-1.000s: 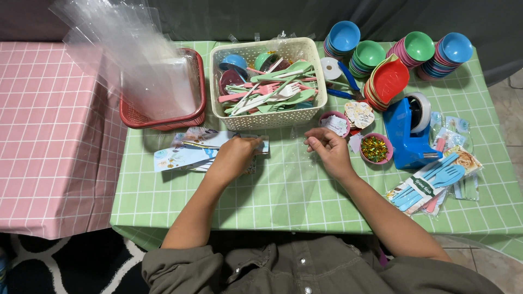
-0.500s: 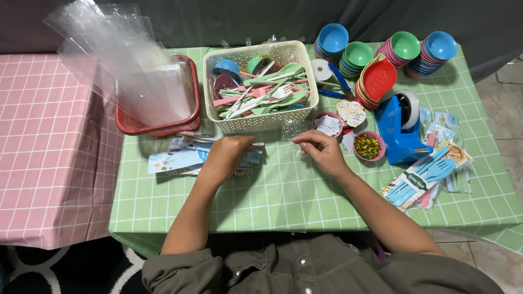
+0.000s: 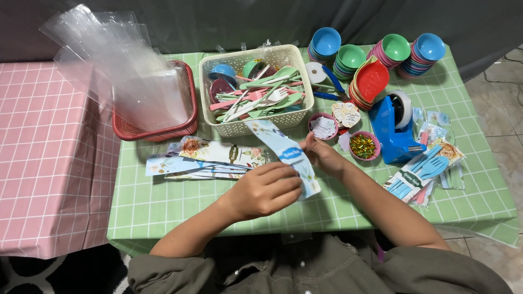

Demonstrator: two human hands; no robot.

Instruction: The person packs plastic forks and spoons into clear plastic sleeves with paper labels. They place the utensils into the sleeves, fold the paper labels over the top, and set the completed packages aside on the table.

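Note:
Both hands hold one long printed paper card (image 3: 283,150), pale blue with a floral end, raised over the green checked table (image 3: 163,212). My left hand (image 3: 266,189) grips its near end. Fingers of my right hand (image 3: 322,155) pinch its far side. A loose pile of similar floral cards (image 3: 202,158) lies just left of my hands. Behind the card stands a cream basket (image 3: 256,122) full of pastel plastic forks and spoons.
A red basket (image 3: 155,130) holds clear plastic bags at the back left. Stacked coloured bowls (image 3: 381,54), a blue tape dispenser (image 3: 395,128), small pink cups of tags and beads (image 3: 364,146) and packed cutlery sets (image 3: 422,174) fill the right. A pink checked table (image 3: 49,163) adjoins left.
Both hands were resting on the card pile at the basket's front; now they have lifted one card off the table and hold it between them, nearer to me.

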